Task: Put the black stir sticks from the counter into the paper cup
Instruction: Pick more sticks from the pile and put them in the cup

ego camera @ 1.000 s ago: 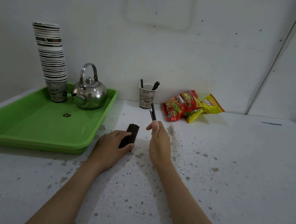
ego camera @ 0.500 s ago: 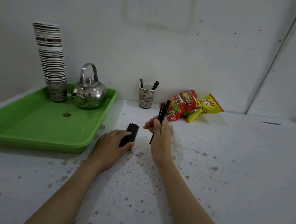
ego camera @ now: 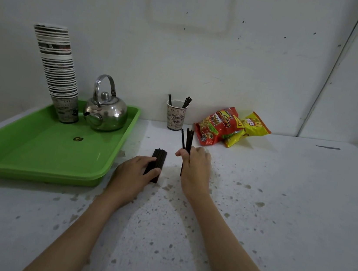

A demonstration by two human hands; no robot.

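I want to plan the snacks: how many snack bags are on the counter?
2. The red snack bag lies by the wall, right of the paper cup. The yellow snack bag lies partly under the red one's right side. None seems hidden.

Two bare forearms, entering from the bottom edge, no sleeves anywhere along them. No watch, bracelet or band at either wrist. Left hand (ego camera: 133, 170) ungloved, no rings showing on the fingers (ego camera: 147, 160). Right hand (ego camera: 195, 167) likewise ungloved and ringless, knuckles plain, seen from the back. Nails too small to make out. No marks or coverings on either arm.
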